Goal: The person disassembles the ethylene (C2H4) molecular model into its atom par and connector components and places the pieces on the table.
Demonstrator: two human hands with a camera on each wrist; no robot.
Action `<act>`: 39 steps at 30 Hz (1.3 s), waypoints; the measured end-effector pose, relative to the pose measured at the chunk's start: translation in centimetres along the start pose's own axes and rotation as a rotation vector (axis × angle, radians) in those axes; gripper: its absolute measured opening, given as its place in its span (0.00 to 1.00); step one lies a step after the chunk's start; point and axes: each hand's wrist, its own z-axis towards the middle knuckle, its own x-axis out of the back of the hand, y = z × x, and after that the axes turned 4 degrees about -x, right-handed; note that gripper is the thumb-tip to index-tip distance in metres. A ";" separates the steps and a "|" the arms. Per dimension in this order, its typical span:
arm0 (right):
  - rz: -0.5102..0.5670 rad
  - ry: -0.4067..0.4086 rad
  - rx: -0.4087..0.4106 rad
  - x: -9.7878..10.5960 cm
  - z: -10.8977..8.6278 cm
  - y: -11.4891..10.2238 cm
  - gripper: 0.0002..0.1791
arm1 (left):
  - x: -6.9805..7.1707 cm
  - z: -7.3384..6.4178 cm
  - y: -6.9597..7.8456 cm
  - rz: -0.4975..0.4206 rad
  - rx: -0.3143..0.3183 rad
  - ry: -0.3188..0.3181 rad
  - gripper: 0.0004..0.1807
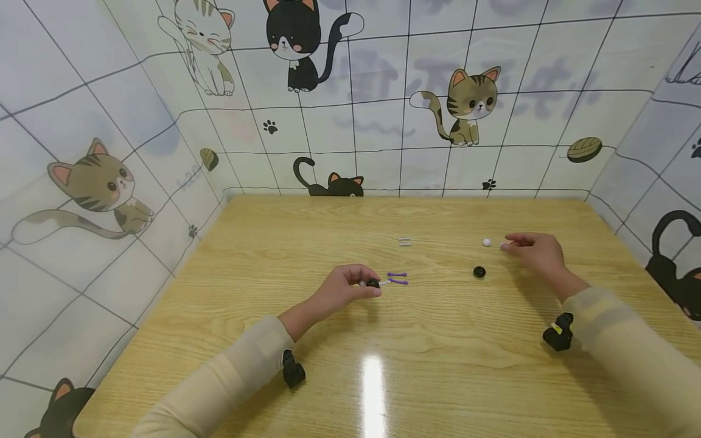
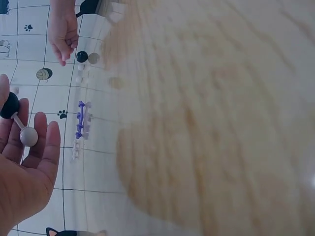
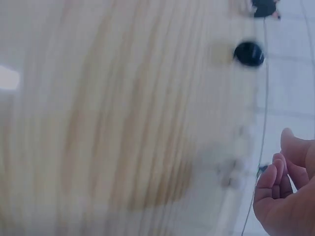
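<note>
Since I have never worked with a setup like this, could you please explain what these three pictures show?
There is no robot here, just a person's left hand and right hand. The wide picture comes from a camera on the head; the other two come from small black cameras, one on each wrist. On the wooden table lie two purple sticks, two white sticks, a loose black ball and a loose white ball. The left hand holds a second black ball joined by a short rod to a pale ball. The right fingertips are at a small white piece; whether they grip it is unclear.
</note>
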 end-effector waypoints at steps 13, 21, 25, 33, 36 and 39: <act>0.160 -0.121 0.189 -4.6 -4.7 -6.8 0.23 | -0.3 0.0 -0.2 -0.112 -0.052 -0.078 0.17; 0.331 -0.328 0.347 -8.8 -7.9 -9.8 0.16 | -0.5 0.1 -0.2 -0.145 -0.059 -0.104 0.18; 0.374 -0.391 0.421 -10.5 -8.9 -10.5 0.14 | -0.5 0.2 -0.4 -0.156 -0.063 -0.114 0.18; 0.402 -0.382 0.455 -12.3 -9.4 -10.8 0.10 | -0.7 0.0 -0.1 -0.183 -0.039 -0.147 0.18; 0.416 -0.392 0.455 -12.4 -9.6 -10.9 0.09 | -0.8 -0.1 -0.1 -0.186 -0.030 -0.150 0.18; 0.408 -0.399 0.449 -12.6 -9.7 -11.0 0.08 | -0.8 -0.2 -0.1 -0.184 -0.030 -0.153 0.18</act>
